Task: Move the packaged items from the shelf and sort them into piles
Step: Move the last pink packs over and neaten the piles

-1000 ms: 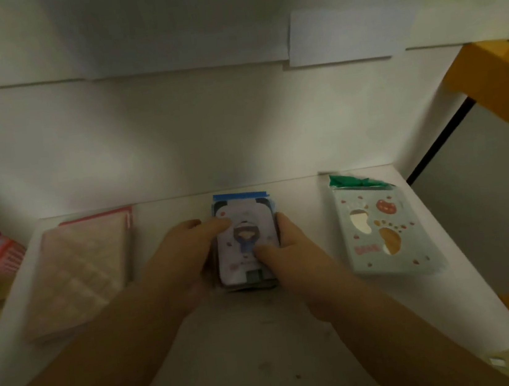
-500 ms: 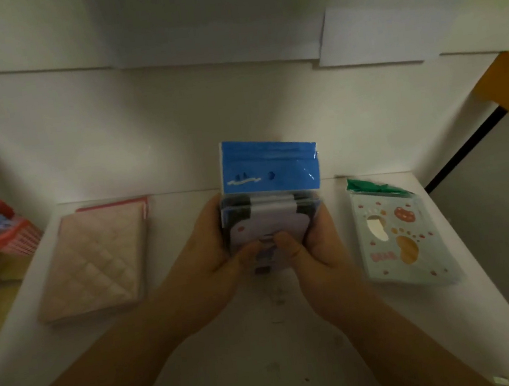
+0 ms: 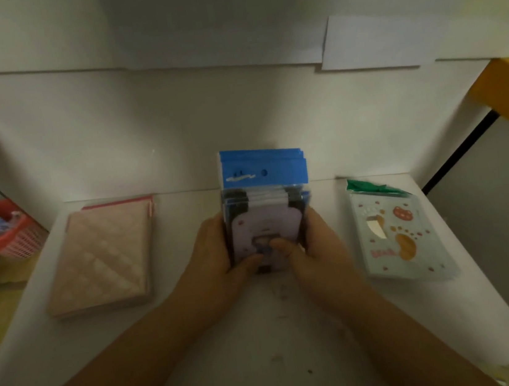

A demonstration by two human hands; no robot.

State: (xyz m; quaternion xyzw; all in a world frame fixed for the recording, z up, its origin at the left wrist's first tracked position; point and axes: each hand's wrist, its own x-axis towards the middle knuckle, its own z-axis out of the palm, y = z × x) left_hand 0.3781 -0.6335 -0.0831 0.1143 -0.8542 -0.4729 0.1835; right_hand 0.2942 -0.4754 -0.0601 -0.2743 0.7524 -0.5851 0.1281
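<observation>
far left, beyond the shelf edge, a red plastic basket sits low with something blue and crumpled inside it. on the white shelf itself, the leftmost pile is a stack of pink quilted packs, lying flat near the back wall, with a red edge showing along its far side. well apart from it, at the middle of the shelf, the left hand grips the left edge of a stack of blue-topped packs, fingers curled behind it and thumb laid across the lower front. the stack stands upright, tilted towards the camera, its bottom edge hidden by the hands; the front pack shows a pale card with a small cartoon figure, and the blue header strips fan slightly at the top. the right hand clasps the right edge the same way, thumb pressed on the front beside the left thumb. to the right, apart from the hands, a pile of green-topped packs printed with paw marks lies flat near the shelf's right edge
</observation>
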